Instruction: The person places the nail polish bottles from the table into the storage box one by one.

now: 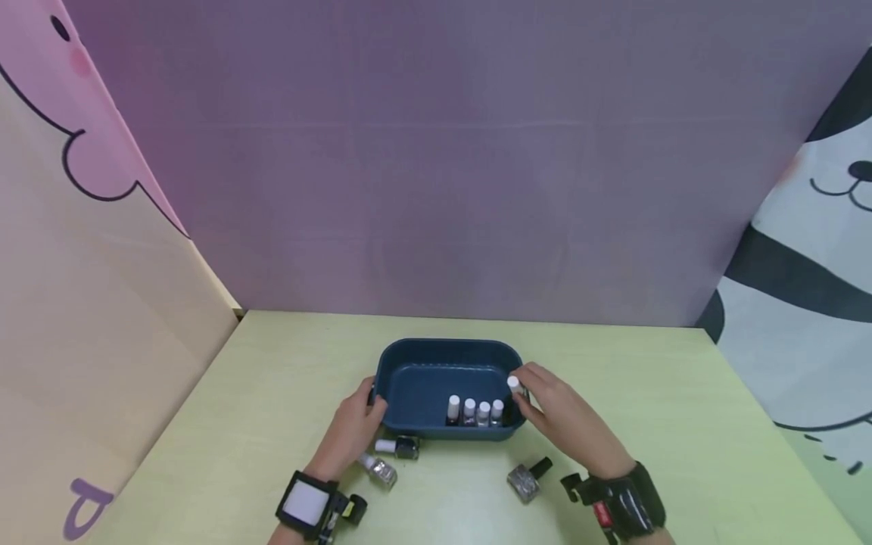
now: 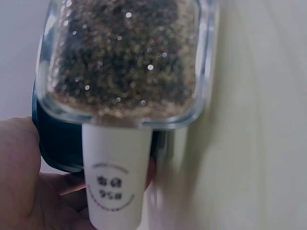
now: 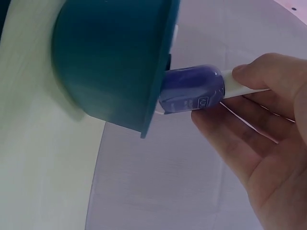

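A dark blue tub (image 1: 446,362) stands in the middle of the pale green table. Several white-capped polish bottles (image 1: 475,411) stand in a row along its near wall. My left hand (image 1: 370,407) holds the tub's left end, fingers curled at the rim. My right hand (image 1: 526,392) pinches the white cap of a purple polish bottle (image 3: 192,90) at the tub's right rim (image 3: 160,72); the thumb and fingertips (image 3: 261,79) close on the cap. In the left wrist view a glitter bottle (image 2: 124,57) with a white cap fills the frame beside the palm (image 2: 19,182).
Three bottles lie on the table in front of the tub: a dark one with a white cap (image 1: 400,446), a silver glitter one (image 1: 380,469), and a glitter one with a black cap (image 1: 527,478). Printed fabric walls close in the left, back and right.
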`<action>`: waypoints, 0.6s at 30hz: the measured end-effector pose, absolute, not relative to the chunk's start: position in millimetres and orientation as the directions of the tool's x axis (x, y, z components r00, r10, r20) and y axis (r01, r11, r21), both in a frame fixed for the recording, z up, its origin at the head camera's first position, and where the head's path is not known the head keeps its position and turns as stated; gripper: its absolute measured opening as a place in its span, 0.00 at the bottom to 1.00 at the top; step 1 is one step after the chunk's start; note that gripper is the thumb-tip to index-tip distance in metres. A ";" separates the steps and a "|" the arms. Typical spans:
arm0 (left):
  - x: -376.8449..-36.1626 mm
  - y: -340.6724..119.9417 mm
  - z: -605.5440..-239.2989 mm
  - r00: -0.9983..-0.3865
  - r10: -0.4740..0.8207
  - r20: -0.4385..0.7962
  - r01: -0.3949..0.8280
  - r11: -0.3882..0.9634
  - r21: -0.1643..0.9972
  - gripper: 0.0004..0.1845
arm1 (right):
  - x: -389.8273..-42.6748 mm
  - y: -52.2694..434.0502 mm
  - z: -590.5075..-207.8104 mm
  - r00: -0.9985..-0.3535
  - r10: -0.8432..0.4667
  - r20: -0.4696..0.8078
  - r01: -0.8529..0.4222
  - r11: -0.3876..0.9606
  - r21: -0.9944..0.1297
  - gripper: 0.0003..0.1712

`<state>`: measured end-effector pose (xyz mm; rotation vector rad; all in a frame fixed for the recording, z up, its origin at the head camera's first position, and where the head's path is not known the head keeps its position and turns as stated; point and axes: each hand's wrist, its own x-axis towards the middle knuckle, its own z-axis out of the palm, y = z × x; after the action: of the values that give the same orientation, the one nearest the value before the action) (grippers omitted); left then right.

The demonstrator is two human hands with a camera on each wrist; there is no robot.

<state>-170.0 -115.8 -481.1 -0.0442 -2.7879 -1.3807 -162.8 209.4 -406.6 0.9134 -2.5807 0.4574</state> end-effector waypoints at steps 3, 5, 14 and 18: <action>-170.0 -116.1 -481.4 -0.999 0.014 0.038 0.038 0.601 0.799 0.25 | -163.8 208.7 -408.9 -0.730 -0.532 0.428 -0.646 0.742 -0.180 0.13; -170.2 -116.2 -481.3 -0.999 0.017 0.041 0.043 0.600 0.799 0.25 | -164.7 208.4 -411.2 -0.730 -0.534 0.426 -0.646 0.743 -0.174 0.14; -170.3 -116.0 -481.3 -0.999 0.019 0.046 0.048 0.606 0.794 0.25 | -166.7 207.2 -419.0 -0.735 -0.543 0.405 -0.645 0.745 -0.170 0.14; -170.4 -115.5 -480.9 -0.999 0.019 0.044 0.047 0.608 0.792 0.25 | -166.8 207.3 -420.0 -0.763 -0.540 0.356 -0.623 0.762 -0.178 0.12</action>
<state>-170.4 -115.5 -480.9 -0.0575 -2.7892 -1.3756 -166.8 207.3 -420.0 0.9043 -2.6756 0.4157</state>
